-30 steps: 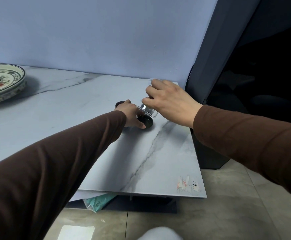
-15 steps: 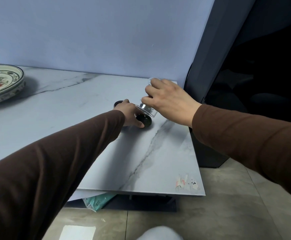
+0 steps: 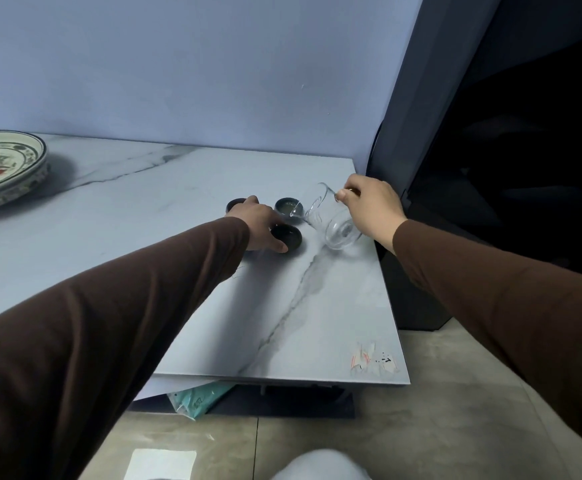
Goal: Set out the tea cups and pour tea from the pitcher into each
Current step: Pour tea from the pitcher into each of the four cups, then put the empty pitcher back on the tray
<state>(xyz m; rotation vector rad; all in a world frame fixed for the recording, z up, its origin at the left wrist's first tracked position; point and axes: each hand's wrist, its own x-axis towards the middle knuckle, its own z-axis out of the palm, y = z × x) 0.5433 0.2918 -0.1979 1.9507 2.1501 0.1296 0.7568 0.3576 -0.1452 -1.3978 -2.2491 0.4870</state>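
Glass pitcher (image 3: 331, 220) is tilted steeply to the left above the marble table (image 3: 317, 323), its spout over the rim of the far right cup (image 3: 288, 207), and the right hand (image 3: 372, 209) pinches its handle between thumb and curled fingers. Two more dark cups sit close by: the near cup (image 3: 287, 237), which the left hand (image 3: 258, 225) touches at the side with its thumb, fingers loosely extended, and the far left cup (image 3: 235, 204), partly hidden behind that hand. A patterned plate (image 3: 5, 168) lies well apart at the table's left edge.
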